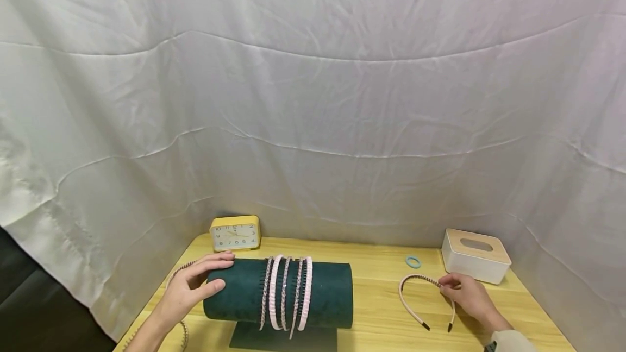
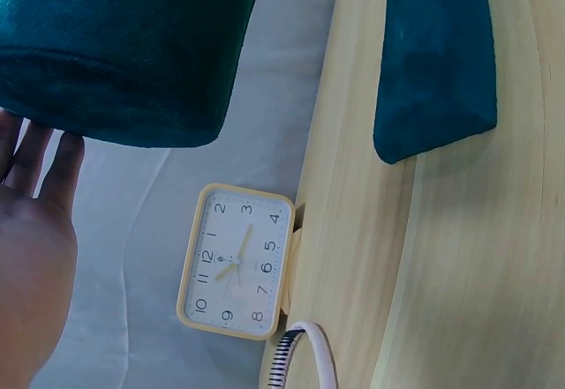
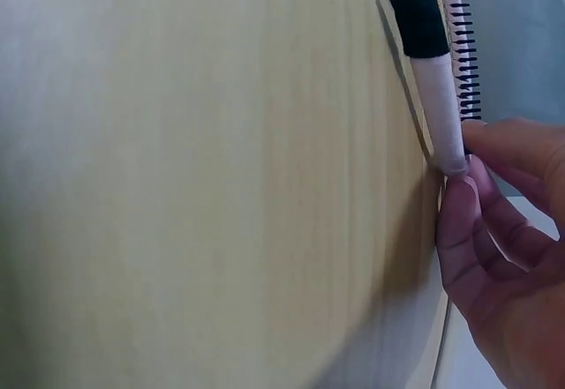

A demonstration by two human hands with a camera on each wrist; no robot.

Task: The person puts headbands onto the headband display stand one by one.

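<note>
On the table a dark green velvet cylinder stand (image 1: 332,292) carries several pink and glittery headbands (image 1: 304,297) across its middle. My left hand (image 1: 183,292) rests on the stand's left end, thumb at the front and fingers extended over the top; in the left wrist view its fingertips touch the velvet. Far to the right, my right hand (image 1: 469,297) pinches a pale pink headband (image 1: 406,306) between thumb and fingers by one side. Seen from the right wrist, this headband (image 3: 439,111) has a black tip and dark teeth along its inside.
Behind the stand at the left is a yellow clock (image 1: 237,235). More headbands (image 1: 185,335) lie left of the stand, partly hidden by my left arm. A light blue ring (image 1: 413,262) and a white tissue box (image 1: 476,257) with a wooden lid are at the back right, before a grey curtain (image 1: 342,107).
</note>
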